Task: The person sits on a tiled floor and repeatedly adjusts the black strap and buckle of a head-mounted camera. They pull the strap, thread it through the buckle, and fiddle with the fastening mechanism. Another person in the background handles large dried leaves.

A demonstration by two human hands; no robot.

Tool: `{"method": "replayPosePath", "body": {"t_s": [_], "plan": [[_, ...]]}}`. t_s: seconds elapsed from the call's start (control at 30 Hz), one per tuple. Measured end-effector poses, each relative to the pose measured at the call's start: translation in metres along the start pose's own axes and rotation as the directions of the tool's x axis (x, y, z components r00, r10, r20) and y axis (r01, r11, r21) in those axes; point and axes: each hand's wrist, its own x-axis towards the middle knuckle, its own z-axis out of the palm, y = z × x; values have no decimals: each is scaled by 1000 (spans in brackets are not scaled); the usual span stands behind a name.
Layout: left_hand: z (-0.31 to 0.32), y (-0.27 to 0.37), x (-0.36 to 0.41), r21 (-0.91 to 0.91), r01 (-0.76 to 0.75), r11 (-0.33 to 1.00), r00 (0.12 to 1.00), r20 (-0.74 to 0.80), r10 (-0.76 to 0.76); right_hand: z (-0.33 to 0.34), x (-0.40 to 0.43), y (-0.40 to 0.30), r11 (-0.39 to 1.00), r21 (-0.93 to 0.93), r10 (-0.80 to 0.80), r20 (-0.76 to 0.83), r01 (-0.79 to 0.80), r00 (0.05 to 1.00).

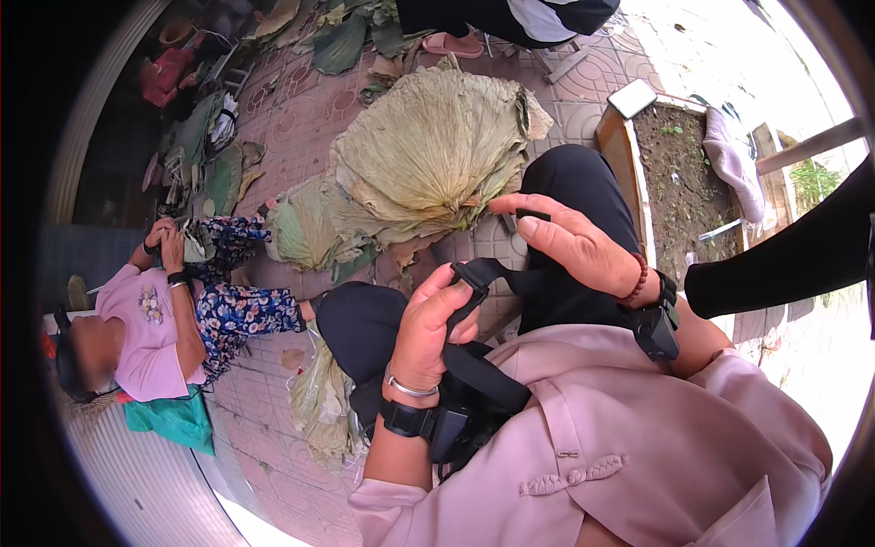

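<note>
My left hand (425, 328) holds a black webbing strap (497, 271) by its plastic buckle (470, 279), above my lap. To the right, my right hand (581, 247) pinches a small black piece (533, 215) between thumb and fingers; it looks like an end of webbing, but its link to the strap is hidden. Its extended index fingertip comes close to the stem side of a stack of large dried lotus leaves (437, 150). That stack lies on the paving beyond my knees. A smaller bundle of dried leaves (311, 222) adjoins it on the left.
At left sits a person (150, 321) holding folded leaves (199, 241). Another person's legs (506, 17) show at the top, near a pink slipper (454, 45). On the right, a phone-like slab (631, 98) rests on a soil-filled planter's corner (618, 137). Tied leaves (321, 403) lie left of me.
</note>
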Motion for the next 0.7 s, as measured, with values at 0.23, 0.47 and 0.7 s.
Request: {"method": "replayPosePath", "body": {"t_s": [0.23,0.47,0.7], "plan": [[-6,-4,-1,36,-31,999,1000,0,31,11,4,4,988,144,17,274,-58,962],[-5,-6,1,59,-29,998,999,27,27,11,1,9,902,341,204,208,-266,957],[-2,-5,1,108,-17,994,1000,-1,17,13,1,8,732,638,188,147,-238,971]]}}
